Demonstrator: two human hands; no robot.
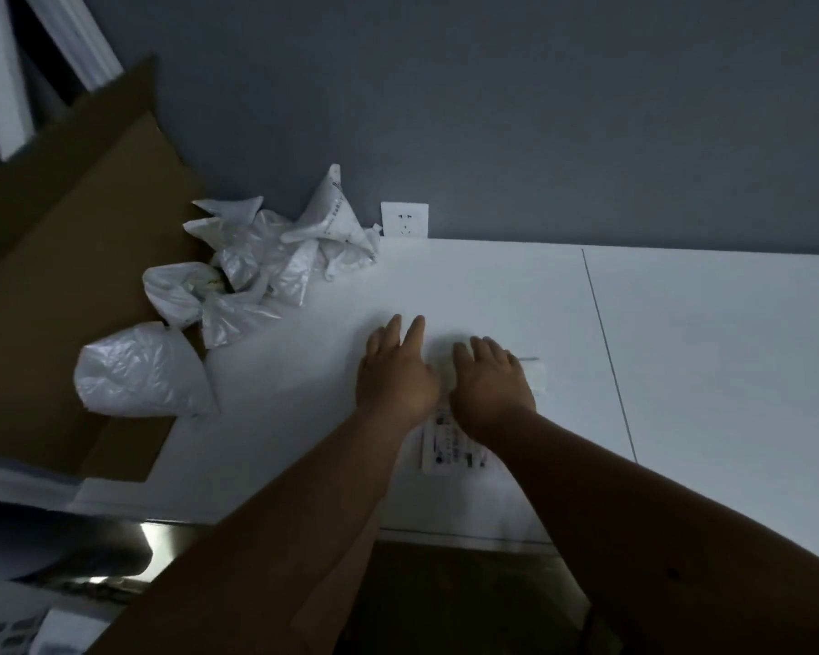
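A flat white plastic bag [452, 449] with dark printed text lies on the white table [705, 371], mostly hidden under my hands. My left hand [396, 371] lies palm down on its left part, fingers straight and pointing away from me. My right hand [490, 380] lies flat on its right part, close beside the left. The bag's right edge [537, 375] shows past my right hand.
A pile of crumpled white plastic bags [256, 262] sits at the table's back left, with a bigger one [138, 371] nearer. A brown cardboard box [62, 257] stands at the left. A wall socket [404, 219] sits on the grey wall. A seam [606, 352] crosses the table.
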